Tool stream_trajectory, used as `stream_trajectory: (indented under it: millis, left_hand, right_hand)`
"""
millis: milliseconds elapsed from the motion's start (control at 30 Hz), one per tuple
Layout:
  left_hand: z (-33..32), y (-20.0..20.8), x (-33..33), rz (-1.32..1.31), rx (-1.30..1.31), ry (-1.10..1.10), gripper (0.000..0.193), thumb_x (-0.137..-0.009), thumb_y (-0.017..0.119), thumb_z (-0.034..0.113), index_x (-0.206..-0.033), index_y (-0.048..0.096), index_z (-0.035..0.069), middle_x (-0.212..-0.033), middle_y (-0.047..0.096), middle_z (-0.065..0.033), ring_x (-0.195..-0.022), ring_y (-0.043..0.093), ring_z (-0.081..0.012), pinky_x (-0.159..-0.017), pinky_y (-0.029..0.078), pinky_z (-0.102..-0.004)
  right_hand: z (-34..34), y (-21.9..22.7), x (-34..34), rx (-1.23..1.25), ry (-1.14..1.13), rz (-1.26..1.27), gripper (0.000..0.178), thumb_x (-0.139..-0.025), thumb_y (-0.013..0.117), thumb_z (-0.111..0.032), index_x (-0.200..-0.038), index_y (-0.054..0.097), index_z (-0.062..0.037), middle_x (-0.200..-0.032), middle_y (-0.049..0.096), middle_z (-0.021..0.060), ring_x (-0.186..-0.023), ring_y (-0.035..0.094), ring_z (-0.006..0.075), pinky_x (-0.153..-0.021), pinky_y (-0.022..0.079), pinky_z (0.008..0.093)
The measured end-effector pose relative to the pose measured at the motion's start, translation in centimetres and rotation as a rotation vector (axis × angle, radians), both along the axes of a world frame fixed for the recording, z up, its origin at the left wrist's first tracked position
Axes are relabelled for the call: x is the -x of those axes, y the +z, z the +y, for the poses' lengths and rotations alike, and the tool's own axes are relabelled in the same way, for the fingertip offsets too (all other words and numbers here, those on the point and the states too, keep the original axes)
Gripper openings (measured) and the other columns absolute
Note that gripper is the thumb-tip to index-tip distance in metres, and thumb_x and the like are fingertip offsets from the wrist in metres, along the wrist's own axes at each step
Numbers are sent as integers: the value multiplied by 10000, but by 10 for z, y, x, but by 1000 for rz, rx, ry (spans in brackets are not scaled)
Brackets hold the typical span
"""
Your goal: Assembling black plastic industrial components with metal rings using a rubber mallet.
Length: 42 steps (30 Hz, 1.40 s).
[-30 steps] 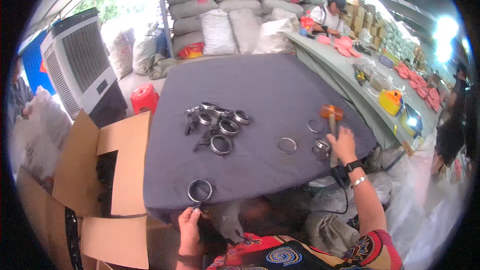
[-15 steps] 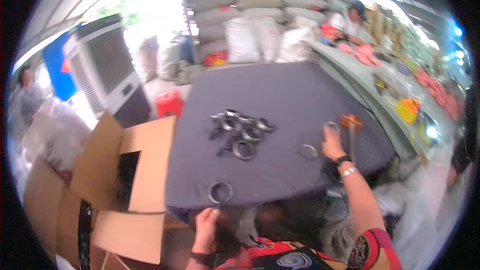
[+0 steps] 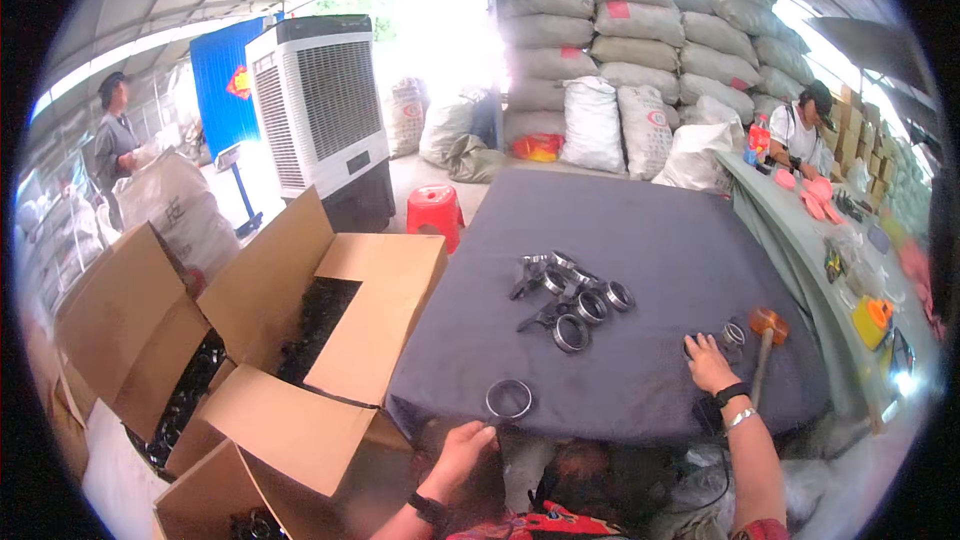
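My left hand (image 3: 463,452) is closed at the table's near edge, its thumb and fingertips pinching the short handle of a black ring-shaped piece with a metal rim (image 3: 510,418). The ring points away from me. Farther right, my right hand (image 3: 712,368) reaches onto the table, its fingers curled over a dark ring piece that they mostly hide. Just beyond those fingers lies another metal-rimmed ring (image 3: 734,334). Beside it rests a mallet (image 3: 768,325) with an orange head and wooden handle. Several similar black-handled rings (image 3: 570,333) lie heaped mid-table.
A dark cloth (image 3: 610,220) covers the table. Open cardboard boxes (image 3: 375,310) with black parts stand at my left. Behind are a red stool (image 3: 434,216), an air cooler (image 3: 325,105) and stacked sacks (image 3: 640,25). A person (image 3: 800,130) sits at the long bench (image 3: 790,225) on the right.
The view has shifted, so the scene sits lower and farther right. My right hand has left the ring by the mallet and come nearer, onto another ring. My left hand still pinches its piece.
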<state>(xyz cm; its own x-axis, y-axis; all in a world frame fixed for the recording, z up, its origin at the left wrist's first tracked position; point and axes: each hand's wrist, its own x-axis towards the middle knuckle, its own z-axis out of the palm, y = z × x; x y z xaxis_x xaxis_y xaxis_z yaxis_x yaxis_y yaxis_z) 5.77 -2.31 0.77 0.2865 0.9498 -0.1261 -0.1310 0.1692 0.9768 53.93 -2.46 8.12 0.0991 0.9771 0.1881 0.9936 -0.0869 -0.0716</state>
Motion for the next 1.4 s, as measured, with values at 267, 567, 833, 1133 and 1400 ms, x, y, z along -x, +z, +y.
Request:
stream_trajectory:
  millis: [267, 567, 833, 1133, 1400]
  left_hand:
    - [-7, 22, -7, 44, -99, 25, 276, -921, 573, 239, -764, 612, 14, -710, 582, 5, -700, 518, -95, -655, 428, -270]
    - [-4, -18, -6, -71, -136, 24, 282, -928, 571, 250, -751, 598, 31, -676, 570, 9, -647, 504, -85, -613, 409, -255]
    - [-16, 0, 40, 38, -41, 292, 241, -904, 583, 241, -753, 616, 57, -696, 588, 6, -656, 506, -81, -617, 409, -244]
    - [-3, 5, 69, -51, 25, 395, 199, -917, 571, 166, -772, 606, 33, -718, 593, -13, -702, 530, -99, -684, 422, -250]
    - [2, 7, 79, -59, 10, 270, 219, -921, 564, 180, -773, 613, 26, -732, 601, -18, -723, 548, -111, -688, 438, -262]
  right_hand:
    - [-36, -4, -132, -609, -259, 149, 372, -794, 525, 4, -1164, 552, 14, -1002, 613, 190, -962, 580, 332, -883, 450, 401]
    - [1, -27, -198, -198, -499, 406, 428, -748, 541, -1, -1175, 519, 27, -947, 585, 133, -862, 567, 270, -844, 442, 375]
    - [-24, -4, -162, -627, -166, 802, 397, -746, 596, -66, -1122, 516, 35, -835, 551, 33, -629, 488, 188, -562, 410, 327]
    - [-31, 122, 172, -387, 221, 1529, 420, -800, 590, -123, -1191, 461, -40, -775, 521, 18, -493, 494, 122, -405, 431, 267]
    - [-18, 65, 250, 188, 420, 1402, 501, -783, 626, -28, -1259, 468, -21, -733, 550, 15, -539, 539, 96, -477, 466, 245]
